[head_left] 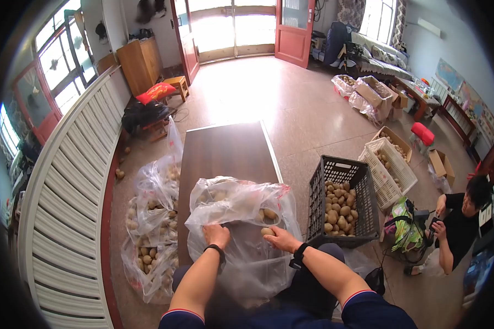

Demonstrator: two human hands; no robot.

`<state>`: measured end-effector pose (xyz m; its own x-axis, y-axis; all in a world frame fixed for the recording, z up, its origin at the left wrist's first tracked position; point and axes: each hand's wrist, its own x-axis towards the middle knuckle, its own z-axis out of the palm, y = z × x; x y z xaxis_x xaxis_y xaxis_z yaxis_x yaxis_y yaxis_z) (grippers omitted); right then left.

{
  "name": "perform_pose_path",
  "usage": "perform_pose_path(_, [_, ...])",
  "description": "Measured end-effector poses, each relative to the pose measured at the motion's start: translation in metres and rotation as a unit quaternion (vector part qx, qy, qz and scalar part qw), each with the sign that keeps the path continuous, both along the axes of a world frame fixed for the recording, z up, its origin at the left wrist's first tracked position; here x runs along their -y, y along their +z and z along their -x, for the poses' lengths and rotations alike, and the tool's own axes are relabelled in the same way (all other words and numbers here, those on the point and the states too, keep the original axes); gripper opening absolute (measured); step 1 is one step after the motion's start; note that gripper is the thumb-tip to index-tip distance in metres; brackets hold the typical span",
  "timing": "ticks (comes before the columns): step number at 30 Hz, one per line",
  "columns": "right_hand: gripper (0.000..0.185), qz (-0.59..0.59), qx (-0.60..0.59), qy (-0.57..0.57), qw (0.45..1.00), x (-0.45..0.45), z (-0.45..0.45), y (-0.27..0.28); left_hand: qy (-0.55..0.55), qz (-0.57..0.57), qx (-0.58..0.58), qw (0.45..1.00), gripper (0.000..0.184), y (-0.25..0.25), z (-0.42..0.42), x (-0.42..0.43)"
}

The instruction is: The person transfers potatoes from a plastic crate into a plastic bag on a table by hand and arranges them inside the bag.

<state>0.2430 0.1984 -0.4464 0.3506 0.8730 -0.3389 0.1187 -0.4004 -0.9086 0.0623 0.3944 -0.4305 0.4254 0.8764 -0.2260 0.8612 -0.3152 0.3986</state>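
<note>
In front of me a clear plastic bag (247, 257) lies on a dark brown tabletop (228, 151), its near side draping toward my lap. Brown oval fruits, seemingly kiwifruit (268, 213), show inside it. My left hand (217, 236) is closed at the bag's left side, its fingertips partly hidden, and seems to grip the plastic. Between the fingers of my right hand (282, 239) is one brown kiwifruit (267, 231), held at the bag's right side. To the right, a black crate (341, 239) on the floor holds many more of them.
Filled plastic bags (151, 219) line the floor at left, beside a white radiator (66, 203). Beyond the black crate stand a white crate (392, 189) and a cardboard box (406, 145) with more fruit. A seated person (458, 230) at right holds a dark object.
</note>
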Motion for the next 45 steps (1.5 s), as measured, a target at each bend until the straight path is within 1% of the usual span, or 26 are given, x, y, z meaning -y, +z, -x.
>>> perform_pose_path(1, [0.043,0.007,-0.006,-0.001,1.000,0.001,0.001,0.001,-0.004,-0.001,0.000,1.000,0.048,-0.005,0.000,-0.001])
perform_pose_path(4, [0.044,0.018,0.010,-0.001,1.000,0.004,0.002,0.009,0.030,-0.030,0.056,0.998,0.053,-0.025,0.005,-0.004])
perform_pose_path(6, [0.045,0.030,0.018,0.004,0.999,0.006,0.003,0.011,0.033,0.000,0.033,0.999,0.055,-0.029,0.004,-0.011])
perform_pose_path(8, [0.048,0.057,0.046,0.024,0.997,0.004,0.000,0.006,0.069,0.029,-0.003,0.997,0.053,-0.034,0.002,-0.014])
perform_pose_path(9, [0.049,0.047,0.077,0.034,0.995,0.004,0.000,0.000,-0.002,0.001,-0.093,0.996,0.048,-0.003,0.002,-0.004])
perform_pose_path(10, [0.049,0.038,0.106,0.044,0.993,0.004,0.000,-0.005,-0.003,-0.002,-0.091,0.996,0.048,0.005,0.001,0.001])
perform_pose_path(12, [0.049,0.035,0.112,0.051,0.992,0.002,0.001,-0.004,0.034,-0.023,-0.015,0.999,0.045,0.009,0.003,0.007])
perform_pose_path(13, [0.048,0.036,0.116,0.058,0.991,0.003,0.002,-0.003,-0.010,-0.066,-0.084,0.994,0.043,0.001,0.002,0.005])
perform_pose_path(14, [0.048,0.040,0.114,0.055,0.991,0.005,0.004,-0.002,-0.014,-0.063,-0.085,0.994,0.043,-0.004,0.004,0.006])
perform_pose_path(16, [0.051,0.085,0.096,0.080,0.988,0.004,0.003,0.009,-0.052,-0.005,-0.142,0.989,0.043,0.002,0.003,0.012])
perform_pose_path(20, [0.053,0.069,0.076,0.066,0.993,0.003,0.003,-0.005,-0.066,0.032,-0.123,0.990,0.050,-0.006,0.005,0.010])
perform_pose_path(22, [0.048,0.056,-0.014,0.027,0.998,0.001,0.002,-0.003,-0.043,0.090,-0.114,0.988,0.048,0.003,0.002,0.013])
perform_pose_path(23, [0.048,0.057,-0.016,0.028,0.998,0.001,0.002,-0.003,-0.042,0.091,-0.115,0.988,0.048,-0.003,0.002,0.011])
perform_pose_path(25, [0.045,0.069,-0.086,-0.004,0.994,-0.002,0.000,0.010,-0.068,0.120,-0.062,0.989,0.055,-0.012,-0.001,0.007])
perform_pose_path(26, [0.045,0.069,-0.088,-0.006,0.994,-0.003,-0.002,0.010,-0.070,0.120,-0.064,0.988,0.055,-0.016,-0.001,0.007])
perform_pose_path(28, [0.040,0.054,-0.151,-0.041,0.986,-0.006,-0.007,0.013,-0.066,0.132,-0.019,0.989,0.060,-0.003,-0.007,0.014])
perform_pose_path(29, [0.038,0.047,-0.160,-0.067,0.984,-0.005,-0.009,0.015,-0.066,0.133,-0.019,0.989,0.060,-0.002,-0.008,0.018])
perform_pose_path(30, [0.038,0.047,-0.160,-0.067,0.984,-0.005,-0.014,0.016,-0.070,0.140,0.009,0.988,0.060,-0.002,-0.009,0.020])
perform_pose_path(31, [0.040,0.046,-0.188,-0.091,0.977,-0.004,-0.020,0.017,-0.074,0.147,0.037,0.986,0.060,-0.003,-0.008,0.021])
perform_pose_path(32, [0.043,0.044,-0.217,-0.114,0.969,-0.004,-0.026,0.018,-0.073,0.147,0.037,0.986,0.060,-0.011,-0.009,0.020])
perform_pose_path(34, [0.039,0.048,-0.236,-0.126,0.962,-0.003,-0.038,0.033,-0.080,0.210,0.032,0.974,0.057,-0.035,-0.011,0.014])
perform_pose_path(36, [0.040,0.017,-0.293,-0.222,0.930,0.003,-0.050,0.038,-0.075,0.232,0.049,0.969,0.054,-0.053,-0.011,0.011])
perform_pose_path(40, [0.045,-0.061,-0.340,-0.354,0.869,0.016,-0.086,0.036,-0.078,0.278,0.087,0.953,0.051,-0.061,-0.014,0.014])
perform_pose_path(42, [0.046,-0.094,-0.405,-0.414,0.810,0.027,-0.109,0.031,-0.088,0.303,0.100,0.944,0.049,-0.046,-0.014,0.021])
perform_pose_path(44, [0.051,-0.076,-0.469,-0.475,0.741,0.041,-0.137,0.011,-0.096,0.321,0.105,0.936,0.048,-0.042,-0.015,0.024])
perform_pose_path(45, [0.056,-0.084,-0.457,-0.527,0.712,0.046,-0.140,0.011,-0.114,0.309,0.101,0.939,0.047,-0.047,-0.017,0.024])
